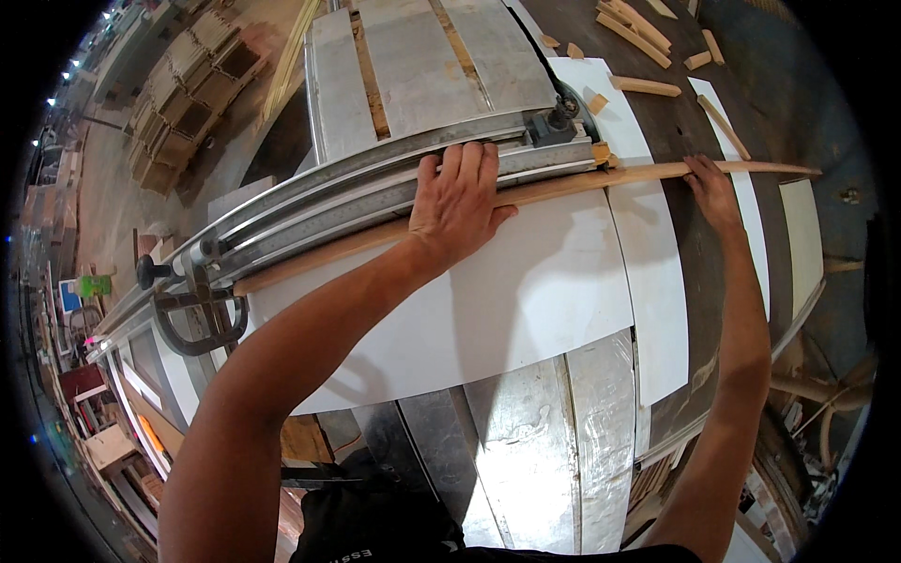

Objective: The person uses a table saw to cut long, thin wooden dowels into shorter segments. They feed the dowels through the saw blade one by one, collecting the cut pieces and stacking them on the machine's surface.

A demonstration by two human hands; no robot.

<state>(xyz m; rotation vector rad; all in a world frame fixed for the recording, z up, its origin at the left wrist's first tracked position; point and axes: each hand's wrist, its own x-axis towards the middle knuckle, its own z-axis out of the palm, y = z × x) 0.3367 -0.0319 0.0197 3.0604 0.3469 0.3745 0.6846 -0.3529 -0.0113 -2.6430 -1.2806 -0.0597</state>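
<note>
Left hand (455, 204): four fingers close together, bent over the fence (338, 208), thumb spread out along the wooden strip (554, 190). Palm covers part of the strip; can't tell if it's actually gripped or just pressed. Right hand (718, 199): fingers bent and nearly closed, pinching the strip well beyond the fence's right end.

Strip lies along the near side of the fence, long axis roughly parallel to it. Left end sits at the fence's left end; the thin right end runs well past the fence's right end and points right.

D-shaped handle (192, 348) is at the fence's left end, just beside the strip's left end. Black knob (150, 272) sits there too. Clamp block (554, 127) on the fence's right end, with a small yellowish block (602, 153) just below it, close against the strip.

Big white sheet (544, 272) on the near side of the fence, partly under the strip; second white sheet (657, 235) right of the fence. Slotted metal desk (526, 450) shows nearer than both. Wood offcuts (646, 86) scattered beyond the fence's right end, clear of the strip. Stacked boards (188, 94) well off to the fence's far left.
</note>
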